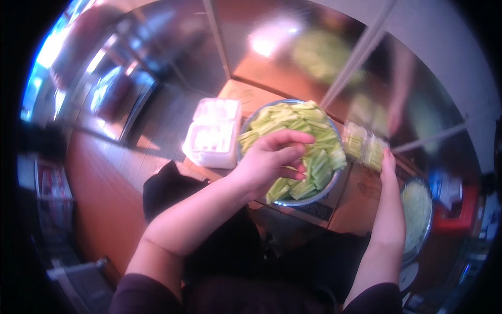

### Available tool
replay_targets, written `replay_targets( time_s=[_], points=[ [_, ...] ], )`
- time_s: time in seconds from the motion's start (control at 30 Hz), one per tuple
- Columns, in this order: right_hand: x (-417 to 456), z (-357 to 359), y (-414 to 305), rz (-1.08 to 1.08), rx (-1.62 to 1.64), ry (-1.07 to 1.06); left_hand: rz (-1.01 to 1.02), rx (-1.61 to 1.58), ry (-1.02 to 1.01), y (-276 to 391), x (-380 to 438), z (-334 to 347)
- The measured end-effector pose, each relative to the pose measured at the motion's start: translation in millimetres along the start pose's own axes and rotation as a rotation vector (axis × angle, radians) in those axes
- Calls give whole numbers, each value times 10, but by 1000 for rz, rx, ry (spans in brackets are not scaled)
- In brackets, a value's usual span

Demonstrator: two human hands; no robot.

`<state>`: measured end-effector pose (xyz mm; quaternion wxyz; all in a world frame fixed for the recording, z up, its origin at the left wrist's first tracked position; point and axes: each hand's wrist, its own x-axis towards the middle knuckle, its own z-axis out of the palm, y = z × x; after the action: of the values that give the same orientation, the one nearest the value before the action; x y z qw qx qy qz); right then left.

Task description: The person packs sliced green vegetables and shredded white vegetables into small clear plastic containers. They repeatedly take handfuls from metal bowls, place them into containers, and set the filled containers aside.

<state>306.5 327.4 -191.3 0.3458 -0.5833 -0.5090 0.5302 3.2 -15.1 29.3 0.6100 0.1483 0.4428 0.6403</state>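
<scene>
A round metal bowl [280, 203] heaped with cut pale-green vegetable pieces [292, 117], perhaps celery or lettuce stems, sits before me. My left hand [280, 155] hovers above the heap, fingers loosely curled and apart, with nothing visible in it. To the right of the bowl lie two clear plastic boxes [354, 142] filled with similar green strips. My right hand [387, 167] is at the end of the right-hand box [373, 152], thumb at its edge; the other fingers are mostly hidden. Left of the bowl stands a stack of whitish plastic containers [211, 137].
Cardboard boxes [351, 200] support the bowl. A reflective metal panel [270, 59] rises just behind them. Another bowl with pale shredded contents [416, 219] is at the right, near a red crate [457, 212]. My knees are close to the cardboard.
</scene>
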Motion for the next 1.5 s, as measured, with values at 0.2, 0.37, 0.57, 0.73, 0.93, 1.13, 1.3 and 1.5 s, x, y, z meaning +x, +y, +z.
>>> replay_targets(
  time_s=[0.2,0.37,0.57,0.73,0.93,1.13,1.3,1.5],
  points=[
    [457,-570,-97,-498,-489,344,63,-139,-115,86,-45,-60],
    [-2381,1526,-1931,-741,-549,-434,501,-252,-37,640,-331,-295],
    [-3589,3283,-1579,-951,-1095,-932,724,-300,128,1071,-514,-637],
    [-3390,3633,-1403,-981,-1084,-888,722,-238,150,1029,-739,-807],
    [-3112,3460,-1820,-556,-684,-1014,742,-222,209,1060,-791,-895],
    [-3189,2531,-2314,-1150,-101,-492,687,-313,302,853,-496,-739],
    [-3339,1766,-2140,-1844,-431,-142,329,-5,-47,302,-323,-328],
    [-2727,-441,-1067,-698,-1357,379,357,102,11,-15,-250,230]
  ],
)
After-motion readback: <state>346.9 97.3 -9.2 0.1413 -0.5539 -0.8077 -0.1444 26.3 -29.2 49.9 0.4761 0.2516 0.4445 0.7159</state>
